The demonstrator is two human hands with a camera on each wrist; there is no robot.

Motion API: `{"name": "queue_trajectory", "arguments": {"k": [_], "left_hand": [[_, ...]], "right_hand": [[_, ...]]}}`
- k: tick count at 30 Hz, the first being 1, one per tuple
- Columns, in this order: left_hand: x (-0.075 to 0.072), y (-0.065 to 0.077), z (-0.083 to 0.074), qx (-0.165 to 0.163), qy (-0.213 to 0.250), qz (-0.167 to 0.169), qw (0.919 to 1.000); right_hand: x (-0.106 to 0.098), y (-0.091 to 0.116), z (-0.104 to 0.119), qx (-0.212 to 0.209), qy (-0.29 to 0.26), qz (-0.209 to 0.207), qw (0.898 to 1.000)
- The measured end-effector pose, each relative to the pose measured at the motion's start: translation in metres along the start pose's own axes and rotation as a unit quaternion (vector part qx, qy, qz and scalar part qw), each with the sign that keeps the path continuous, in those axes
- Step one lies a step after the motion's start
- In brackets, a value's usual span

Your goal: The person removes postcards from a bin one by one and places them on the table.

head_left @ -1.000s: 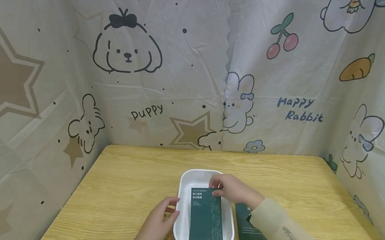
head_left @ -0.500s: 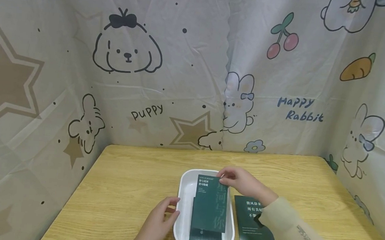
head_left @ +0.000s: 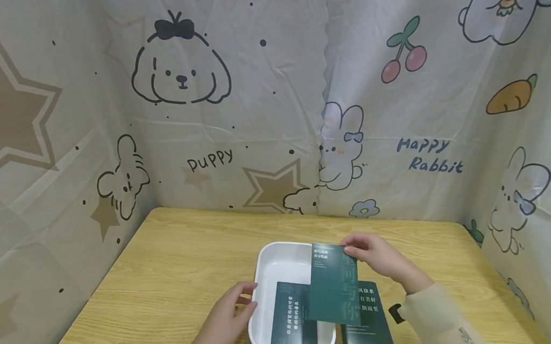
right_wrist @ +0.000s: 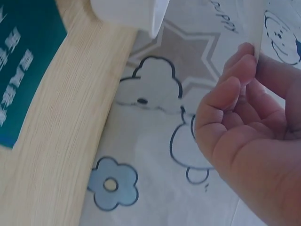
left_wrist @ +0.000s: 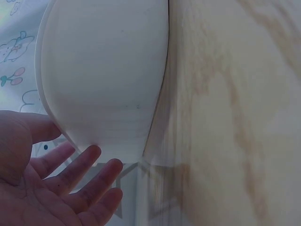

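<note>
My right hand point(head_left: 378, 255) pinches a dark green printed card point(head_left: 334, 284) by its upper right corner, thumb against fingers. The card is held over the right side of a white plastic basin point(head_left: 268, 258) and overlaps a second pile in the head view. In the right wrist view the pinched card point(right_wrist: 253, 28) shows only as a thin pale edge at the fingertips. Another green card point(head_left: 288, 319) lies inside the basin, toward its near end. My left hand point(head_left: 228, 311) rests its fingertips at the basin's left rim, fingers loosely spread beside the outer wall point(left_wrist: 103, 80).
To the right of the basin, a small stack of green cards point(head_left: 370, 325) lies on the wooden table point(head_left: 191, 252). A cloth curtain point(head_left: 272, 96) with cartoon prints hangs behind the table and along both sides.
My right hand has lifted the card from the basin and moved it up and to the right, uncovering another card beneath. My left hand has stayed at the rim.
</note>
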State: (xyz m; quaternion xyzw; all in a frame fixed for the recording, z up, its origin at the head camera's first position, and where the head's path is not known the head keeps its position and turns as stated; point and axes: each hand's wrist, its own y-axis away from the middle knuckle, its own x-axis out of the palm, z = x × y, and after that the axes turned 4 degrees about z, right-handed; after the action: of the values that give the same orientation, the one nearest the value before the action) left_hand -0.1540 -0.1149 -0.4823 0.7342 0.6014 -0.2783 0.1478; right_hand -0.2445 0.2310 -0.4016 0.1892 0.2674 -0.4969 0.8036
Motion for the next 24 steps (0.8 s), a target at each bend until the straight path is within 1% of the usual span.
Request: {"name": "queue_trajectory", "arguments": {"k": [5, 12, 16, 21, 24], "left_hand": [[0.0, 0.0, -0.002, -0.002, -0.001, 0.001, 1.0], [0.0, 0.0, -0.003, 0.005, 0.002, -0.002, 1.0], [-0.001, 0.001, -0.003, 0.008, 0.001, -0.003, 1.0], [-0.001, 0.001, -0.004, -0.002, 0.0, -0.001, 1.0], [-0.001, 0.001, -0.004, -0.004, -0.002, 0.001, 1.0]], "right_hand": [[-0.009, 0.01, -0.012, 0.004, 0.013, 0.002, 1.0], [-0.018, 0.022, -0.027, 0.003, 0.01, 0.027, 1.0], [-0.02, 0.028, -0.034, 0.007, 0.013, 0.039, 0.999], [-0.02, 0.032, -0.046, 0.019, 0.012, 0.046, 0.999], [-0.018, 0.031, -0.055, 0.017, 0.012, 0.048, 0.999]]}}
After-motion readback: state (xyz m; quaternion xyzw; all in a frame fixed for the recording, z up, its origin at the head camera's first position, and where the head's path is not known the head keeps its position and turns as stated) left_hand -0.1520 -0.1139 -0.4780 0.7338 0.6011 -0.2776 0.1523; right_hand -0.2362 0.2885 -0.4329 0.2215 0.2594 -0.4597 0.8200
